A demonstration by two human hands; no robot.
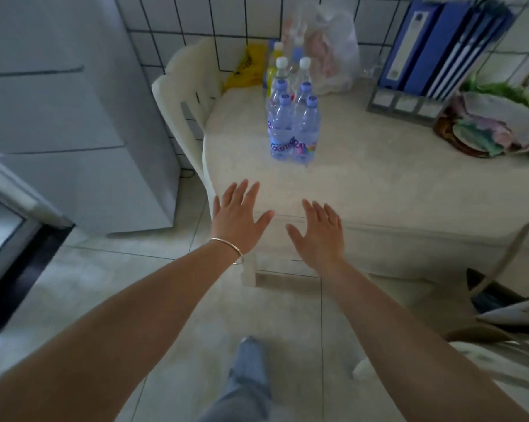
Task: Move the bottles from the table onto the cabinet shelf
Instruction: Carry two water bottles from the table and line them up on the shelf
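Observation:
Several clear water bottles (293,129) with blue caps and blue labels stand in a tight group on the pale table (378,184), toward its far left. Behind them are taller bottles with white caps (283,70) and a yellow bottle (272,68). My left hand (240,219) reaches forward over the table's near left corner, fingers straight and spread, holding nothing. My right hand (318,233) is stretched out beside it over the table's front edge, also flat and empty. Both hands are well short of the bottles.
A white cabinet (74,117) stands at the left. A white plastic chair (190,86) sits at the table's left end. Blue binders (433,47), a plastic bag (330,50) and a cloth heap (494,120) occupy the table's back and right. A bag (506,293) lies at the lower right.

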